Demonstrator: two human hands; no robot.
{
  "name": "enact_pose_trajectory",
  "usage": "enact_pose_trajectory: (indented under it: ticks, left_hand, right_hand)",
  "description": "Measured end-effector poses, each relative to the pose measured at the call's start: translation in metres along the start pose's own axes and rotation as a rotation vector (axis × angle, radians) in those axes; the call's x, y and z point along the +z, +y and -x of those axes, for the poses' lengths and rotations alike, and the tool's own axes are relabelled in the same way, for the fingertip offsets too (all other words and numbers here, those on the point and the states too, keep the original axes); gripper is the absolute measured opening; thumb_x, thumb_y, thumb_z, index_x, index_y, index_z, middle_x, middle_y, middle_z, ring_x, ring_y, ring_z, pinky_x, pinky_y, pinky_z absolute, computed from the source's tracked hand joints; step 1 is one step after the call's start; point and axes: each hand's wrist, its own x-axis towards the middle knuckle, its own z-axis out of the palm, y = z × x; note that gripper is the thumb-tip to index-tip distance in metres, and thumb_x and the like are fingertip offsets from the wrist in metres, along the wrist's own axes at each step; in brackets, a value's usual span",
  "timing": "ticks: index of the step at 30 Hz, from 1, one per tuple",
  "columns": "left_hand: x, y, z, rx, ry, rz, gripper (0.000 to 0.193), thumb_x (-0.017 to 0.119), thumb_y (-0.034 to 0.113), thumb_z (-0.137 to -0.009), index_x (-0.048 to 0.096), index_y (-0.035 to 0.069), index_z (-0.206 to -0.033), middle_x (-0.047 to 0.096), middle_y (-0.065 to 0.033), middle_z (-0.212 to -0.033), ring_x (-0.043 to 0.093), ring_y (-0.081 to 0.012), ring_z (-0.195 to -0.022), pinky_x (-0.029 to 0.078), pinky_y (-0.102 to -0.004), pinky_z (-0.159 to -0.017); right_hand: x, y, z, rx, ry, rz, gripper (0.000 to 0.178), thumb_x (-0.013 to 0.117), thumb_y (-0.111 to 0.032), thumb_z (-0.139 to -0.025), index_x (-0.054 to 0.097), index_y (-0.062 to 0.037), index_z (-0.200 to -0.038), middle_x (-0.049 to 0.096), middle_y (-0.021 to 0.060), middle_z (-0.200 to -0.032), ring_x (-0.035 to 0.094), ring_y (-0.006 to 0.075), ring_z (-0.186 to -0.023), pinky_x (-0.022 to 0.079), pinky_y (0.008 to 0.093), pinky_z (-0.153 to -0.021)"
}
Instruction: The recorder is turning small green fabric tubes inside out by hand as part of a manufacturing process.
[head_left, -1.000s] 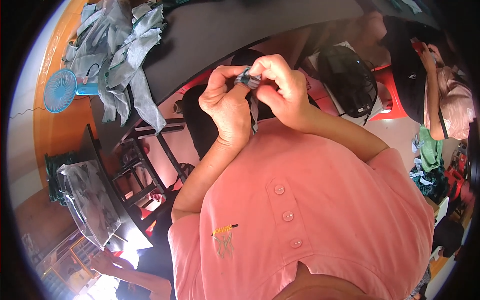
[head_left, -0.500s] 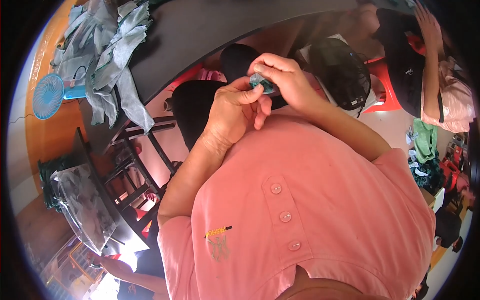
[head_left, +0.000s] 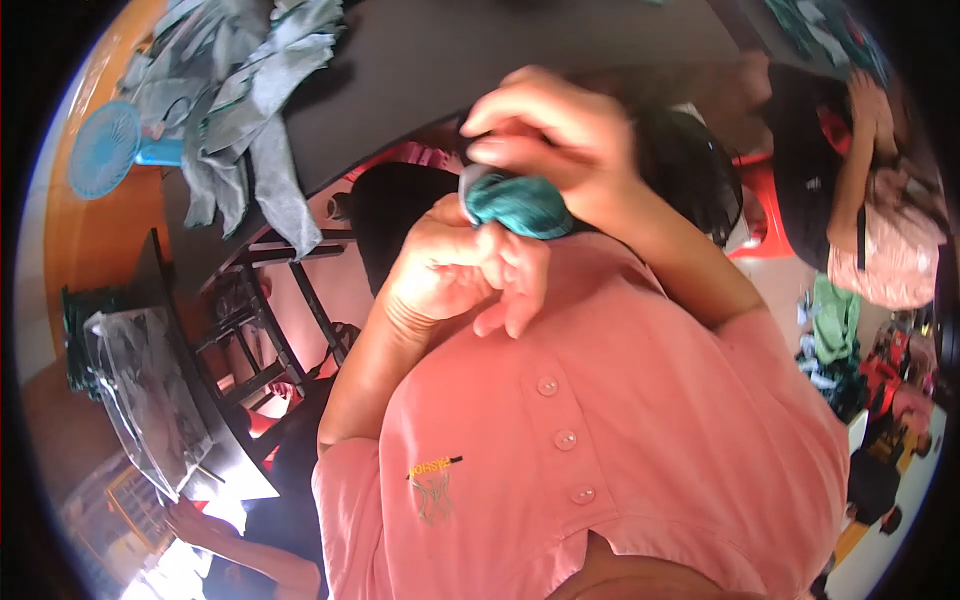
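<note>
A rounded bundle of teal fabric (head_left: 520, 206) with a pale grey edge is in front of my chest. My left hand (head_left: 455, 265) is closed on its lower left side, thumb and fingers pinching it while the lower fingers hang loosely curled. Just above the bundle is my right hand (head_left: 560, 135), smeared by motion, its fingers bent and pointing left. Whether those fingers touch the fabric is hard to see. On the dark table (head_left: 420, 50) beyond, a heap of grey-green cloth strips (head_left: 235, 110) hangs over the edge at the left.
A blue fan (head_left: 106, 150) stands by the cloth strips. Below are a dark metal frame (head_left: 290, 310) and a clear plastic bag (head_left: 150, 390). One person's arm (head_left: 240, 550) shows at lower left, another person (head_left: 850, 180) sits at right. A red stool (head_left: 765, 215) stands near the latter.
The teal fabric, mostly hidden between my fingers before, now shows as a larger bundle. My right hand has lifted off to above it; my left hand has moved slightly left and nearer my body.
</note>
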Motion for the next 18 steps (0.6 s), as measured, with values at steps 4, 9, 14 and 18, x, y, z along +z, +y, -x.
enact_pose_trajectory:
  ticks: [4, 9, 14, 18]
  left_hand:
    - [-0.032, -0.002, 0.018, 0.213, 0.119, 0.019, 0.056, 0.050, 0.042, -0.098, 0.063, -0.009, -0.082, 0.059, -0.0258, -0.066, 0.050, -0.0242, -0.040, 0.038, -0.0301, -0.033]
    - [-0.029, -0.004, 0.011, 0.101, -0.027, 0.132, 0.067, 0.041, 0.046, -0.100, 0.064, -0.009, -0.071, 0.061, -0.0281, -0.080, 0.054, -0.0257, -0.046, 0.045, -0.0303, -0.043]
    - [-0.032, -0.014, 0.009, 0.197, -0.072, 0.123, 0.061, 0.040, 0.045, -0.101, 0.072, 0.002, -0.073, 0.062, -0.0313, -0.084, 0.055, -0.0275, -0.047, 0.046, -0.0318, -0.043]
    - [-0.033, -0.017, 0.005, 0.236, -0.037, 0.078, 0.063, 0.040, 0.046, -0.101, 0.070, 0.001, -0.069, 0.063, -0.0295, -0.082, 0.055, -0.0279, -0.046, 0.044, -0.0324, -0.041]
  right_hand:
    - [-0.023, -0.078, -0.025, -0.214, -0.377, -0.525, 0.015, 0.064, -0.002, -0.082, 0.066, -0.0027, -0.097, 0.057, 0.0075, -0.074, 0.053, 0.0154, -0.058, 0.041, 0.0305, -0.050]
    - [-0.027, -0.066, -0.021, -0.533, -0.742, -0.579, 0.003, 0.062, -0.009, -0.083, 0.063, -0.0079, -0.081, 0.060, 0.0053, -0.068, 0.055, 0.0193, -0.054, 0.039, 0.0333, -0.044]
    - [-0.031, -0.037, -0.014, -0.257, -0.239, 0.086, 0.019, 0.074, 0.007, -0.068, 0.065, 0.0047, -0.085, 0.062, 0.0111, -0.075, 0.054, 0.0150, -0.057, 0.038, 0.0259, -0.048]
    - [-0.030, -0.025, -0.014, -0.325, -0.262, 0.195, 0.023, 0.075, 0.006, -0.067, 0.065, 0.0035, -0.088, 0.061, 0.0123, -0.076, 0.056, 0.0180, -0.057, 0.040, 0.0273, -0.047]
